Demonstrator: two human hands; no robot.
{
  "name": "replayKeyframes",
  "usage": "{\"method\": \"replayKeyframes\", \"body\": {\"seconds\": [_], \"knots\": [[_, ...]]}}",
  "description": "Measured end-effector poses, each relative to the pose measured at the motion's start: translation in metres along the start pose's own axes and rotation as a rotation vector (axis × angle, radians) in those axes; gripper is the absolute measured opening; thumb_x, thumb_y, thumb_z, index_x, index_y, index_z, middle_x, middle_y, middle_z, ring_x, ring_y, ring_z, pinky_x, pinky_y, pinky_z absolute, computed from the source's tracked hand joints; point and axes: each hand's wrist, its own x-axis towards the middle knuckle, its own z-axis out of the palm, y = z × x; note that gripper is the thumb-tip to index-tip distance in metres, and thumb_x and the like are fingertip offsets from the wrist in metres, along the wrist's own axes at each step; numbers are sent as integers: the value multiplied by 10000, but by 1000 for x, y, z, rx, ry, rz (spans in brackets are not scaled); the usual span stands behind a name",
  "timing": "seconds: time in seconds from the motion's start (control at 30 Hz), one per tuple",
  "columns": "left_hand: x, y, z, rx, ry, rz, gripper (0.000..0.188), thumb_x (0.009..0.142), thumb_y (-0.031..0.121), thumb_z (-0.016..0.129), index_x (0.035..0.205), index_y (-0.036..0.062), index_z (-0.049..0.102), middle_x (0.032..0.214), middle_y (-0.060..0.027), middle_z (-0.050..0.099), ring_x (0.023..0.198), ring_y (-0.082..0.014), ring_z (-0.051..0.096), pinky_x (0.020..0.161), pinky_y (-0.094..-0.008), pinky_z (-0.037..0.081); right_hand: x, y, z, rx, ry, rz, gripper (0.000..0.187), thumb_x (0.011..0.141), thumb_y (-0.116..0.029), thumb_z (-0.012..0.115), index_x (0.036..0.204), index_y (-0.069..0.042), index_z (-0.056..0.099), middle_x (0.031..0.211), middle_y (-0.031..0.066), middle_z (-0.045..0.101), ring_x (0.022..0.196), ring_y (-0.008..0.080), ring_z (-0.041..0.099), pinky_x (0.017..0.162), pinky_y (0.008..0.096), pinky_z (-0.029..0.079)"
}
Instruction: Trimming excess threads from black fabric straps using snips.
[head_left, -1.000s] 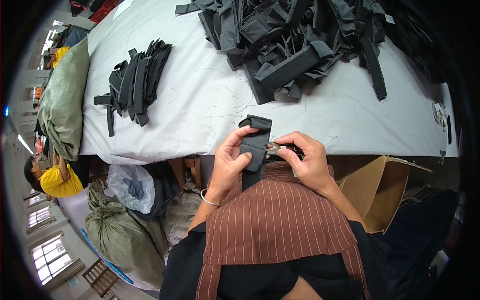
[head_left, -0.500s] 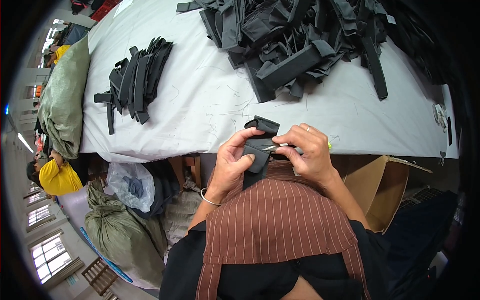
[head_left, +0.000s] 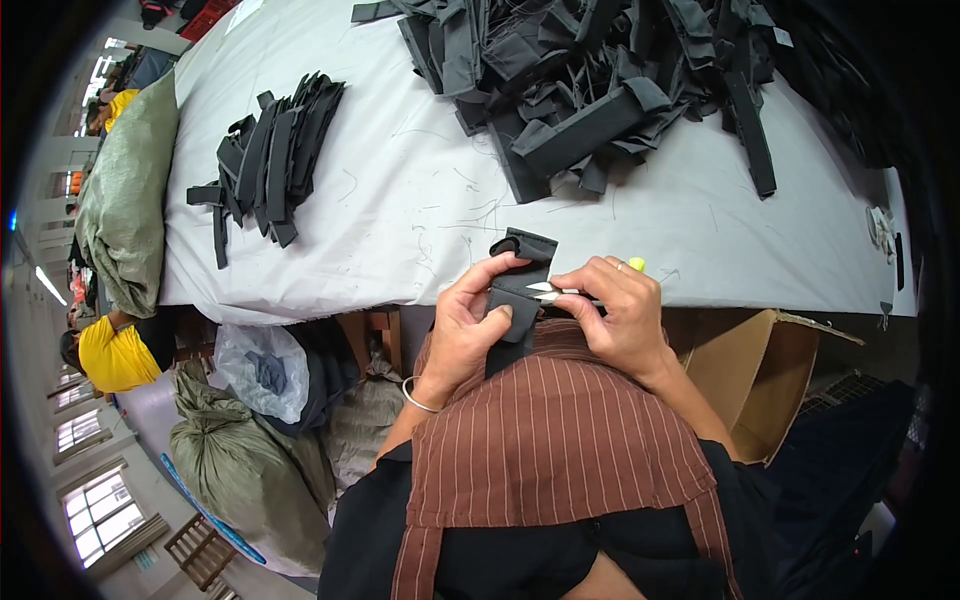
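Note:
In my left hand (head_left: 470,318) I grip a dark grey fabric strip (head_left: 516,312), thumb on top and fingers beneath. The strip's far end curls over beyond my fingertips, and its near end hangs toward my apron. My right hand (head_left: 618,302) is closed around small thread snips (head_left: 543,291). Their two pale pointed blades stand apart at the strip's edge, and a yellow-green end (head_left: 637,265) sticks out beyond my fingers. Whether a thread lies between the blades is too small to tell.
A large heap of dark fabric strips (head_left: 590,130) covers the table's far side. A smaller neat pile (head_left: 268,165) lies left on the white tablecloth (head_left: 380,230), among loose thread bits. A cardboard box (head_left: 735,370) stands below right; sacks (head_left: 245,470) stand lower left. A person in yellow (head_left: 120,352) sits at left.
The snips' blades have spread apart and tilted slightly up, and more of their yellow-green end shows. My left hand and the strip have hardly moved.

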Motion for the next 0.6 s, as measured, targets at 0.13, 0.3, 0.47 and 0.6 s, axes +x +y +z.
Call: {"method": "replayKeyframes", "body": {"seconds": [0.13, 0.3, 0.47, 0.6], "knots": [[-2, 1, 1, 13, 5, -4, 528, 753, -118, 462, 1279, -76, 475, 1229, -128, 554, 1113, -147, 548, 961, -263, 434, -1, -3, 0, -65, 22, -30, 133, 693, -81, 744, 791, -55, 659, 691, 47, 617, 605, 223, 551, 553, 325, 417], [-3, -1, 0, 23, 19, 0, 520, 760, -113, 471, 1279, -77, 475, 1239, -134, 548, 1116, -148, 546, 959, -260, 434, -1, -5, 0, -105, 34, -55, 137, 691, -78, 745, 796, -58, 660, 693, 49, 618, 603, 224, 548, 555, 325, 421], [-4, -1, 1, 86, 36, 50, 521, 768, -111, 481, 1288, -83, 465, 1250, -143, 541, 1137, -161, 535, 971, -264, 423, -2, -7, 3, -100, 85, -43, 126, 710, -142, 744, 787, -84, 662, 675, 16, 600, 596, 196, 550, 551, 315, 421], [-4, 4, 3, 99, 45, 66, 523, 767, -116, 481, 1288, -86, 463, 1253, -149, 540, 1146, -168, 531, 977, -269, 418, -2, -8, 3, -51, 88, -10, 120, 719, -140, 743, 788, -83, 663, 673, 21, 602, 593, 194, 550, 547, 316, 420]]}}
